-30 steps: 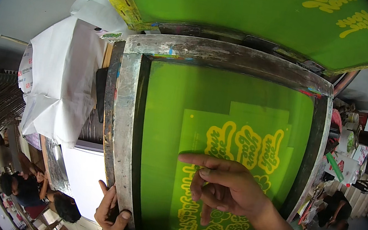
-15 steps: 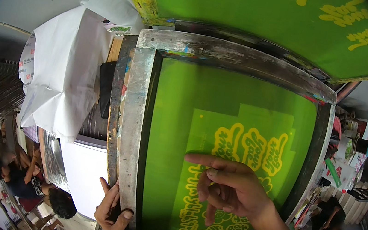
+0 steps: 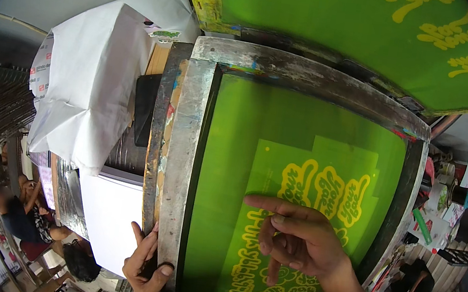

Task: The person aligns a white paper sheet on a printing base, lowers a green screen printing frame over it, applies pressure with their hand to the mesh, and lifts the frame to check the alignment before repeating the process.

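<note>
A screen-printing frame (image 3: 184, 157) of worn grey-brown wood lies in front of me. Its green mesh (image 3: 238, 117) carries yellow lettering and rounded shapes. My left hand (image 3: 146, 267) grips the frame's left bar near its lower end, thumb on top and fingers along the outer side. Over the lower part of the mesh is my right hand (image 3: 304, 238), with nothing in it. Its index finger points left and the other fingers are loosely bent and apart. Whether it touches the mesh, I cannot tell.
A second green screen (image 3: 322, 16) tilts up behind the frame. White paper (image 3: 109, 218) is stacked at left, below a large white wrapped bundle (image 3: 84, 91) and a dark flat object (image 3: 145, 108). Cluttered supplies (image 3: 440, 197) stand at right. People sit at far left; another person (image 3: 414, 279) is at right.
The view has shifted, so the frame and paper sit slightly further right in the picture. My left hand stays on the bar, and my right hand keeps its pointing shape over the mesh.
</note>
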